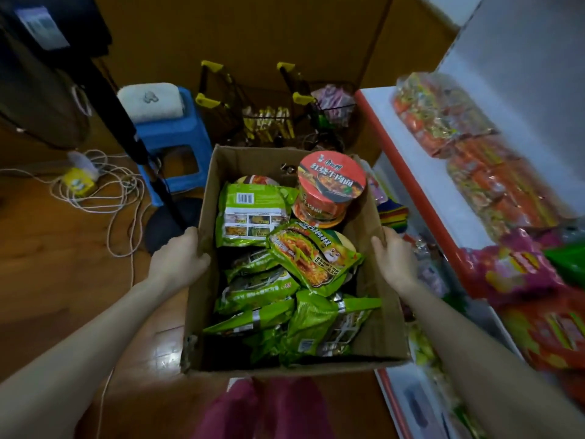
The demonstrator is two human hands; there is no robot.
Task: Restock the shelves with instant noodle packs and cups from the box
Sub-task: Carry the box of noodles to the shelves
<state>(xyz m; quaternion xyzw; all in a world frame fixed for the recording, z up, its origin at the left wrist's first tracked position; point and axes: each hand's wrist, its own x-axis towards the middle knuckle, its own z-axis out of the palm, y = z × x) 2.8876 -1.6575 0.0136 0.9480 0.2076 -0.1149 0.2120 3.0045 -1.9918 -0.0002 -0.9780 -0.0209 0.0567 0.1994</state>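
Head view: early stage, I'd judge. Cardboard box [370,236] loaded w/ green noodle packs [253,213], red noodle cup [330,185] at its far right corner. Shelves [443,191] just right of box already carry orange packs [443,122]. Left hand [179,258] grips box's left wall, right hand [395,261] its right wall, both clasped over the rim.

Dim indoor light, frame underexposed, warm cast. Brightest zone at 3 o'clock: white shelves [421,172] catch most light. Wooden floor [47,248] dark, with soft glare patch at 7 o'clock beside box [285,365]. Deep shadow between green packs [313,258] inside box; foil shows faint sheen. Red cup [330,177] near centre sharp, lid print legible. Shelf packs [493,185] at 2 to 4 o'clock smeared by blur. Wide-angle distortion bends edges, stretches forearms [79,343] at 5 and 7 o'clock. Upper corners dark, soft.
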